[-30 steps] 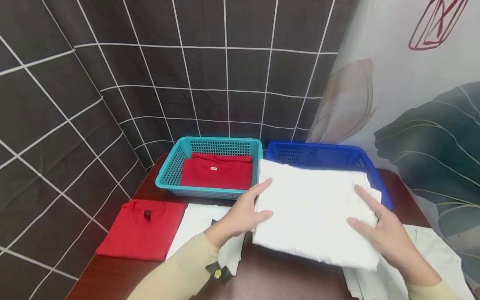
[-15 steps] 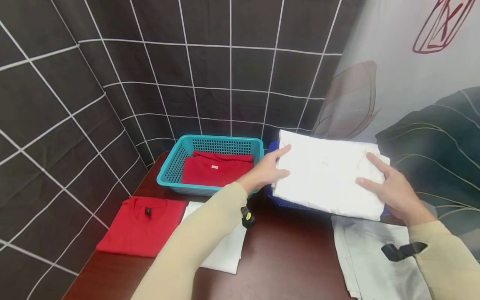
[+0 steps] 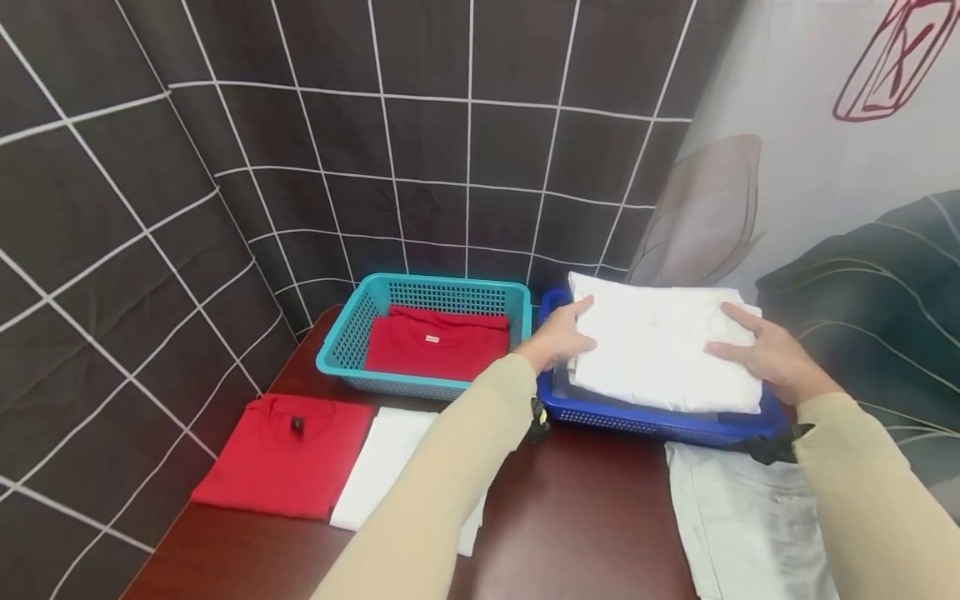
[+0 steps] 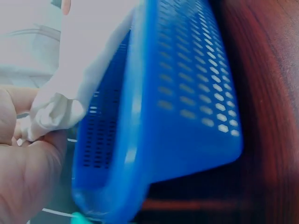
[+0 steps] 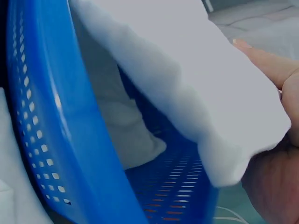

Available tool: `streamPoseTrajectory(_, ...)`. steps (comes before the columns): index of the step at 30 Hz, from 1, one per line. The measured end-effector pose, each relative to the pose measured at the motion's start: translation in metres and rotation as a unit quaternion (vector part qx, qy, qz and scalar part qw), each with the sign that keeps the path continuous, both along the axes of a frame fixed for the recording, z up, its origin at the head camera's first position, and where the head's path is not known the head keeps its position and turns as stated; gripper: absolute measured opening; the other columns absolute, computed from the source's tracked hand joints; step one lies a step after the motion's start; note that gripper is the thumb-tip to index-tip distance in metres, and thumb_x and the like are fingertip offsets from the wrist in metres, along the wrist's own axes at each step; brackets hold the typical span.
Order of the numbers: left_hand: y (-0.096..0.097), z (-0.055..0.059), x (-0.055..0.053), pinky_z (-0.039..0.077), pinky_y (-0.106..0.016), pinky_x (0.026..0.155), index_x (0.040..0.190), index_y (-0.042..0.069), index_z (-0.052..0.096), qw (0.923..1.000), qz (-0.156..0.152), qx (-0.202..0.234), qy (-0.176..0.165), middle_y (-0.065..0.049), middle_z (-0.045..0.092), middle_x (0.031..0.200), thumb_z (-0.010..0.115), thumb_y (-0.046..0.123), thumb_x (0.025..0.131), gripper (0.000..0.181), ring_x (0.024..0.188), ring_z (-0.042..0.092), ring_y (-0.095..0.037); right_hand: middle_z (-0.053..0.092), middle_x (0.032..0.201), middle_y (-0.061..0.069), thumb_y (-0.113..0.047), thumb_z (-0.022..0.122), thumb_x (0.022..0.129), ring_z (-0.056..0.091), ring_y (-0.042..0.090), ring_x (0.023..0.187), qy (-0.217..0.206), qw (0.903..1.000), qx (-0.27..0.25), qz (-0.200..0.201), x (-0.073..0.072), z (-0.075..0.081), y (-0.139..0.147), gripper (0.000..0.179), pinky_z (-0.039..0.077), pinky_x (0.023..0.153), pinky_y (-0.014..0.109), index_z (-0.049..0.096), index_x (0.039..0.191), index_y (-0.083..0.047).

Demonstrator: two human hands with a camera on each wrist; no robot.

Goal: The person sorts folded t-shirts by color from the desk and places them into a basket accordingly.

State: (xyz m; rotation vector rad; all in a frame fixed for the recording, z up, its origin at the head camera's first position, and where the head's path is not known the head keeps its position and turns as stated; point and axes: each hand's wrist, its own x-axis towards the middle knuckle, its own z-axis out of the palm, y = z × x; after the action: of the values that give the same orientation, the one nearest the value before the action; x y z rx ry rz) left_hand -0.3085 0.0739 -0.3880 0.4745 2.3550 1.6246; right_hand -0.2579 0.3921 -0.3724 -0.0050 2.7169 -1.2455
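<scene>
A folded white garment is held level over the blue plastic basket at the back right. My left hand grips its left edge, fingers and thumb pinching the folded layers, which bunch up in the left wrist view. On the opposite edge, my right hand holds the cloth with the thumb on top; most of its fingers are hidden. In the right wrist view, the garment's thick fold is above the basket's inside, where another pale cloth lies.
A teal basket with a folded red shirt stands to the left of the blue one. In front lie a red shirt and a white garment. Pale folded clothing lies at front right, partly behind my right sleeve.
Both hands have carried the white garment forward and slightly right, from above the table to above the blue basket. In the last half second it has come down closer to the basket.
</scene>
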Motion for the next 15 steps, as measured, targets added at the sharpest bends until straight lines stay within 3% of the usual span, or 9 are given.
streamPoseTrajectory(3, 0.006, -0.009, 0.001, 0.039, -0.021, 0.045, 0.144, 0.022, 0.030, 0.9998, 0.011, -0.013, -0.011, 0.007, 0.030, 0.145, 0.064, -0.010, 0.072, 0.086, 0.071, 0.046, -0.017, -0.015, 0.149, 0.013, -0.049, 0.068, 0.076, -0.013, 0.044, 0.131, -0.008, 0.9999, 0.005, 0.010, -0.008, -0.010, 0.001, 0.097, 0.014, 0.096, 0.066, 0.003, 0.146, -0.032)
streamPoseTrajectory(6, 0.010, -0.015, 0.001, 0.041, -0.022, 0.047, 0.144, 0.019, 0.030, 0.9989, 0.018, -0.037, -0.021, 0.006, 0.030, 0.145, 0.062, -0.013, 0.069, 0.088, 0.093, 0.049, -0.018, -0.013, 0.149, 0.018, -0.047, 0.069, 0.076, -0.011, 0.046, 0.131, -0.016, 0.9996, 0.007, 0.020, -0.012, -0.018, 0.001, 0.098, 0.020, 0.096, 0.064, 0.002, 0.146, -0.028)
streamPoseTrajectory(8, 0.014, -0.019, 0.001, 0.041, -0.023, 0.046, 0.144, 0.018, 0.029, 0.9978, 0.017, -0.060, -0.023, 0.005, 0.030, 0.145, 0.060, -0.013, 0.068, 0.088, 0.106, 0.043, -0.016, -0.012, 0.148, 0.020, -0.046, 0.069, 0.076, -0.009, 0.046, 0.131, -0.021, 0.9994, 0.011, 0.023, -0.013, -0.021, 0.001, 0.099, 0.021, 0.096, 0.063, 0.002, 0.147, -0.027)
streamPoseTrajectory(13, 0.024, -0.029, 0.000, 0.040, -0.025, 0.045, 0.145, 0.020, 0.027, 0.9926, 0.029, -0.110, -0.043, 0.003, 0.032, 0.145, 0.053, -0.012, 0.068, 0.087, 0.101, 0.047, -0.019, -0.007, 0.148, 0.024, -0.047, 0.068, 0.077, -0.006, 0.048, 0.130, -0.028, 0.9982, 0.048, 0.023, -0.016, -0.027, -0.006, 0.098, 0.014, 0.095, 0.067, 0.003, 0.147, -0.024)
streamPoseTrajectory(15, 0.027, -0.033, 0.003, 0.044, -0.024, 0.057, 0.145, 0.019, 0.028, 0.9892, 0.042, -0.129, -0.055, 0.003, 0.033, 0.144, 0.053, -0.011, 0.070, 0.084, 0.104, 0.047, -0.018, -0.006, 0.148, 0.025, -0.047, 0.068, 0.077, -0.005, 0.050, 0.130, -0.036, 0.9975, 0.057, 0.024, -0.015, -0.031, -0.010, 0.098, 0.015, 0.094, 0.068, 0.004, 0.147, -0.022)
